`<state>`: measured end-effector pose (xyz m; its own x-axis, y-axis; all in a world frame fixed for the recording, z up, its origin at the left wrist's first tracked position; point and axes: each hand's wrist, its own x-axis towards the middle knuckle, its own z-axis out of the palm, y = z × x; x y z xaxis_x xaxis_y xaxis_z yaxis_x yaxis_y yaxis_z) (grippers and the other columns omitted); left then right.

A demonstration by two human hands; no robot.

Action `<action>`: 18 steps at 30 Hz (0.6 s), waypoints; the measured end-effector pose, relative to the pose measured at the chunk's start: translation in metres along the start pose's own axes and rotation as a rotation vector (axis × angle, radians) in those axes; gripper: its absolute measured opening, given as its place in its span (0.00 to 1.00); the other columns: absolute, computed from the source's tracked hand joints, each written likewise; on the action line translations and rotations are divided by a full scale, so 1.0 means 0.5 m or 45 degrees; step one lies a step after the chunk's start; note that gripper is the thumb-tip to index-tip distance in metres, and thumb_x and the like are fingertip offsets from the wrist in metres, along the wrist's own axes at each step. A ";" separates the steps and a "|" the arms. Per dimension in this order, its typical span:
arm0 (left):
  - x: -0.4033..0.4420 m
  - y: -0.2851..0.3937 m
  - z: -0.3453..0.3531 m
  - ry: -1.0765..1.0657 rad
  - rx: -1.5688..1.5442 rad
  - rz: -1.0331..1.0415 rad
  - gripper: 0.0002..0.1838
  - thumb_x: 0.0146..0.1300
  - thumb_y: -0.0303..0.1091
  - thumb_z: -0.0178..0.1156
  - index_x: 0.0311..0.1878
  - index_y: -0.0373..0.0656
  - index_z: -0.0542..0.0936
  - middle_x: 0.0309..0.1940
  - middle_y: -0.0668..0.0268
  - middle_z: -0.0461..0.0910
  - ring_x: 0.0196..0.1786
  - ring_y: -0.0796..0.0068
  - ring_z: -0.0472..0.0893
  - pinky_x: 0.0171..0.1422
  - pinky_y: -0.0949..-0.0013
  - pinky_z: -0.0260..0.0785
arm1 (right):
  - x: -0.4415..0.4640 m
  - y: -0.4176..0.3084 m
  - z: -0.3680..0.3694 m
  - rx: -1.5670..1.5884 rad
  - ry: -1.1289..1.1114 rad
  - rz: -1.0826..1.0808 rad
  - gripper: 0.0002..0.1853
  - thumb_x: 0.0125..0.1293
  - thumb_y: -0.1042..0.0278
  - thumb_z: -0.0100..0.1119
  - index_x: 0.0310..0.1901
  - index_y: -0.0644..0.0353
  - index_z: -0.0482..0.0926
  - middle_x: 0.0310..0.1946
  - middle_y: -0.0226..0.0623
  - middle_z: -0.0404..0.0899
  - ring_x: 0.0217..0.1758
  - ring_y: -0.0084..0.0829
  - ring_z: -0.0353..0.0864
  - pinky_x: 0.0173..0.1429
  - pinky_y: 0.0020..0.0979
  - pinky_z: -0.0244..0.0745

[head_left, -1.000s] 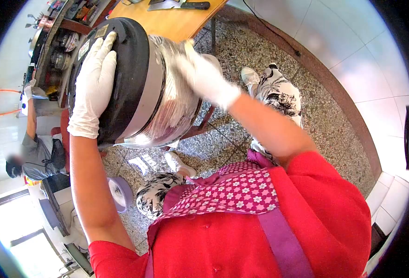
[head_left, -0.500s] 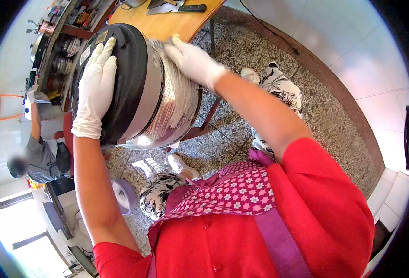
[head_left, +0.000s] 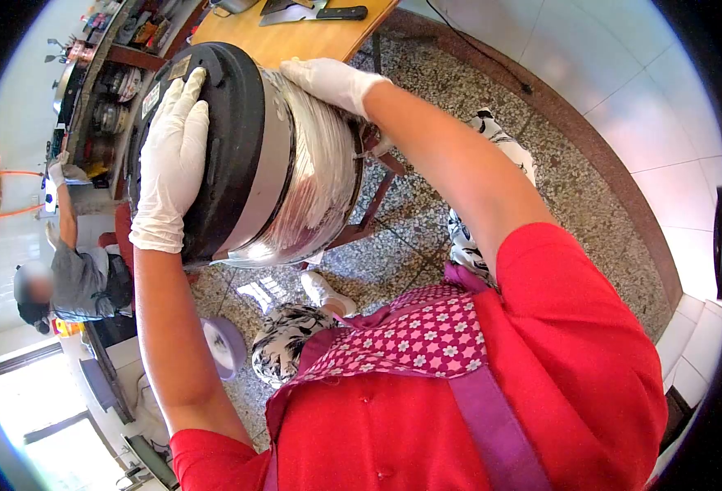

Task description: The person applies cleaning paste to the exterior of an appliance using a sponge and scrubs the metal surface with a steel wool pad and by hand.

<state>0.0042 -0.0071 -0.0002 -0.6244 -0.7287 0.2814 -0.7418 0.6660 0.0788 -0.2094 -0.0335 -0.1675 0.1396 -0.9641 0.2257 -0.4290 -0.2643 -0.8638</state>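
A large round metal drum-shaped appliance (head_left: pixel 316 176) lies tipped on its side on the wooden table, its shiny wall wrapped in clear plastic film. Its black ridged end (head_left: pixel 234 123) faces left and carries small labels. My left hand (head_left: pixel 171 159), in a white glove, rests on that black end with fingers stretched out. Over the top of the film-covered wall lies my right hand (head_left: pixel 328 84), also gloved, its fingers extended along the wrap. The appliance hides its own far side.
The wooden table (head_left: pixel 295 41) holds a black-handled knife (head_left: pixel 342 13). Shelves with dishes (head_left: pixel 111 114) stand at left, where another person (head_left: pixel 91 282) works. A purple basin (head_left: pixel 223 348) sits on the speckled floor. A cable (head_left: pixel 484 57) runs along the wall.
My right hand has slid a little up and left along the film and flattened. My left hand stays on the black end. The other person has shifted slightly.
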 end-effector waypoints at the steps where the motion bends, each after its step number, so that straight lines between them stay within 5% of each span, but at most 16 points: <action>1: -0.002 0.002 0.000 0.005 0.002 -0.029 0.25 0.74 0.40 0.45 0.70 0.42 0.71 0.71 0.47 0.67 0.75 0.52 0.64 0.79 0.61 0.50 | -0.020 -0.018 -0.010 -0.464 0.061 -0.301 0.33 0.76 0.45 0.40 0.63 0.71 0.70 0.59 0.58 0.76 0.63 0.49 0.76 0.67 0.37 0.68; 2: 0.000 0.002 -0.002 0.011 -0.001 -0.034 0.25 0.74 0.40 0.45 0.70 0.42 0.71 0.71 0.47 0.67 0.75 0.52 0.64 0.79 0.61 0.50 | -0.073 -0.039 0.007 0.094 0.237 0.096 0.30 0.74 0.45 0.44 0.56 0.72 0.68 0.53 0.65 0.76 0.55 0.55 0.79 0.55 0.46 0.75; 3: 0.001 0.003 -0.003 0.005 -0.030 -0.034 0.25 0.74 0.40 0.45 0.70 0.42 0.71 0.71 0.47 0.67 0.75 0.52 0.64 0.79 0.61 0.50 | -0.136 -0.089 0.004 0.136 0.286 0.080 0.30 0.74 0.49 0.47 0.59 0.73 0.66 0.50 0.64 0.78 0.54 0.55 0.80 0.55 0.46 0.75; 6: 0.001 -0.006 0.000 -0.009 -0.026 -0.003 0.25 0.74 0.41 0.45 0.70 0.42 0.71 0.71 0.48 0.67 0.75 0.52 0.64 0.79 0.61 0.50 | -0.272 -0.149 0.076 0.007 0.530 -0.201 0.40 0.71 0.48 0.52 0.66 0.82 0.58 0.64 0.72 0.63 0.70 0.62 0.64 0.74 0.45 0.61; 9: 0.000 -0.011 0.000 0.002 -0.005 -0.012 0.25 0.74 0.41 0.45 0.70 0.42 0.71 0.71 0.48 0.67 0.75 0.53 0.63 0.79 0.62 0.49 | -0.242 -0.142 0.090 -0.131 0.605 -0.193 0.40 0.71 0.46 0.51 0.66 0.81 0.58 0.62 0.71 0.67 0.67 0.60 0.68 0.71 0.46 0.64; 11: -0.002 -0.012 -0.001 -0.004 -0.026 0.013 0.25 0.74 0.41 0.45 0.70 0.42 0.71 0.71 0.47 0.66 0.75 0.53 0.63 0.79 0.61 0.49 | -0.155 -0.146 0.015 0.079 0.329 0.058 0.36 0.72 0.46 0.47 0.66 0.75 0.63 0.60 0.66 0.72 0.63 0.57 0.74 0.69 0.46 0.66; 13: -0.003 -0.004 -0.002 -0.009 -0.027 -0.004 0.25 0.74 0.41 0.45 0.70 0.42 0.71 0.71 0.47 0.66 0.75 0.53 0.63 0.79 0.61 0.49 | -0.015 -0.071 -0.017 0.031 -0.025 0.016 0.30 0.73 0.47 0.44 0.63 0.67 0.68 0.59 0.61 0.75 0.60 0.54 0.78 0.66 0.46 0.69; 15: -0.003 -0.005 0.000 -0.019 -0.034 -0.015 0.25 0.74 0.41 0.45 0.70 0.42 0.70 0.71 0.47 0.66 0.75 0.53 0.63 0.79 0.61 0.49 | 0.016 -0.068 -0.025 0.669 -0.147 0.476 0.27 0.74 0.47 0.41 0.61 0.63 0.70 0.58 0.61 0.75 0.58 0.55 0.78 0.63 0.46 0.72; 18: -0.006 -0.002 0.002 -0.009 -0.002 -0.052 0.25 0.74 0.40 0.45 0.70 0.42 0.71 0.71 0.47 0.66 0.75 0.52 0.63 0.79 0.61 0.49 | 0.001 0.024 0.010 -0.389 -0.010 -0.338 0.29 0.75 0.46 0.41 0.62 0.65 0.69 0.55 0.64 0.76 0.58 0.56 0.78 0.63 0.45 0.71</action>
<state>0.0065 -0.0058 -0.0020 -0.5955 -0.7561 0.2714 -0.7662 0.6361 0.0912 -0.2102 -0.0371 -0.1799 0.2875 -0.8615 0.4185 -0.6222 -0.5002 -0.6022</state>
